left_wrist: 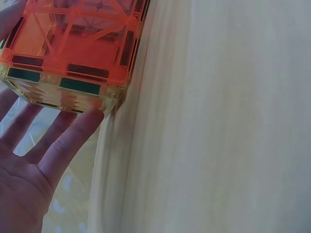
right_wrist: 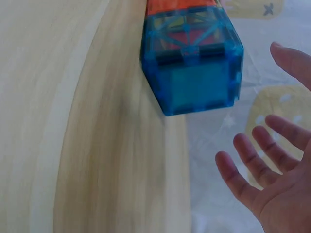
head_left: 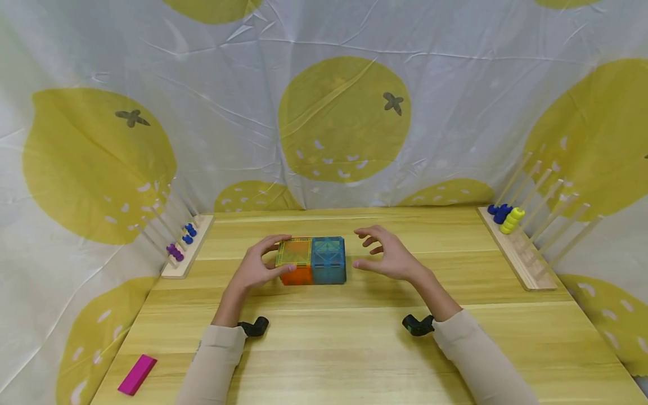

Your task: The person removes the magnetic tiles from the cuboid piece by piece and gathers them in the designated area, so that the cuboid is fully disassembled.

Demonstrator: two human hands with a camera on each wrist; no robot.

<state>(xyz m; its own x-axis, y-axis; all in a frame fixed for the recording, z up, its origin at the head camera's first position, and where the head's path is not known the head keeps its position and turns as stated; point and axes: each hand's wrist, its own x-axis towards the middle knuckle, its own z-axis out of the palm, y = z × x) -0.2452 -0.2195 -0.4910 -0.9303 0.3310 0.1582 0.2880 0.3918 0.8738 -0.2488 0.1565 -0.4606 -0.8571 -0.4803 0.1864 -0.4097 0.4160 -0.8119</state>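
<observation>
A box built of see-through magnetic tiles point(head_left: 329, 260) sits mid-table, its left half orange and yellow, its right half blue. My left hand point(head_left: 257, 264) holds the left end, thumb along the front and fingers toward the back. In the left wrist view, fingertips point(left_wrist: 92, 116) meet the yellow end below an orange tile face point(left_wrist: 82, 43). To the right, my right hand point(head_left: 390, 256) is apart from the box, thumb and fingers spread and bent with nothing between them. The right wrist view shows the blue end point(right_wrist: 199, 87) beyond that hand's fingers.
Wooden peg racks stand at both sides: the left rack point(head_left: 174, 270) bears purple and blue beads, the right rack point(head_left: 529, 278) blue and yellow ones. A magenta block point(head_left: 138, 374) lies at the front left. A lemon-print cloth point(head_left: 344, 118) hangs behind the wooden table point(head_left: 334, 349).
</observation>
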